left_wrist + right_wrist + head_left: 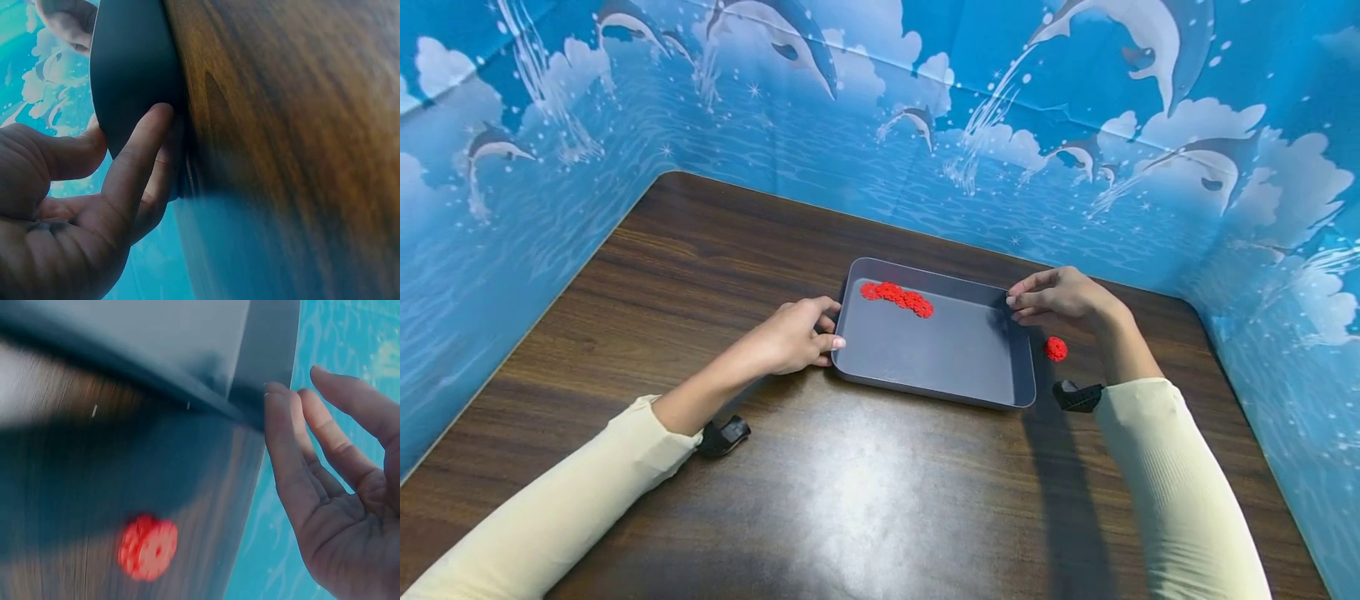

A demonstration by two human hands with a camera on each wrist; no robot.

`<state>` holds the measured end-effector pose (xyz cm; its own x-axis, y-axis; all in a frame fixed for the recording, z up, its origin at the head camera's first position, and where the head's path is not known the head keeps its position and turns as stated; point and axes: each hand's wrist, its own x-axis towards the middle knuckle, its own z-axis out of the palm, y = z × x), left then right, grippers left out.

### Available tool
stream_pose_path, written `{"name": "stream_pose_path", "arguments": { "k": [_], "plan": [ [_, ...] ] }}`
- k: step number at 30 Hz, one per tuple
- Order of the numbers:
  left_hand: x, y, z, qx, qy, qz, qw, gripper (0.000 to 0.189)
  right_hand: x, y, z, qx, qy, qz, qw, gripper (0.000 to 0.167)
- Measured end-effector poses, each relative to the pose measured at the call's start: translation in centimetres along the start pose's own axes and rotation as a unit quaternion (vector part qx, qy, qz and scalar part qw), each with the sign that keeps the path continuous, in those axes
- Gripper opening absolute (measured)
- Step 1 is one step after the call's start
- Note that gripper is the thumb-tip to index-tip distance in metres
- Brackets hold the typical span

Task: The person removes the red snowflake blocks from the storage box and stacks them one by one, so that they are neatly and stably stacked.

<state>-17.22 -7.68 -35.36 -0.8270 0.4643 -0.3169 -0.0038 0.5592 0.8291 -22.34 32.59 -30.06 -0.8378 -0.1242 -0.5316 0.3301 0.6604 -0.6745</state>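
Note:
A dark grey baking tray (pixel 925 358) lies on the table. Inside it, near the far left, several red notched discs (pixel 898 297) overlap in a curved row. My left hand (pixel 797 337) grips the tray's left side, thumb over the rim; in the left wrist view the fingers (pixel 140 147) press on the outer wall. At the far right corner my right hand (pixel 1056 296) touches the rim with fairly straight fingertips (pixel 275 397). A small stack of red notched discs (pixel 1056 348) sits on the table right of the tray, below this hand.
The brown wood-grain table (pixel 700 250) is bounded at its back and sides by a blue curtain (pixel 820 158) printed with dolphins. Black straps (pixel 724 436) show under both wrists. Shadows fall on the table to the tray's right.

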Motion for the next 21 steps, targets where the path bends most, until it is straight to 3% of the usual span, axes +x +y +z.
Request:
{"name": "stream_pose_path", "arguments": {
  "k": [11, 21],
  "plan": [
    [0.0, 0.1, 0.0, 0.004, 0.004, 0.002, 1.0, 0.061, 2.0, -2.7, 3.6, 0.019, -0.051, 0.003, 0.9985, 0.042],
    [-0.2, 0.2, 0.1, 0.011, 0.005, -0.002, 0.9999, 0.061, 3.9, -3.8, 6.1, 0.005, -0.09, -0.005, 0.9959, 0.041]
  ]
}}
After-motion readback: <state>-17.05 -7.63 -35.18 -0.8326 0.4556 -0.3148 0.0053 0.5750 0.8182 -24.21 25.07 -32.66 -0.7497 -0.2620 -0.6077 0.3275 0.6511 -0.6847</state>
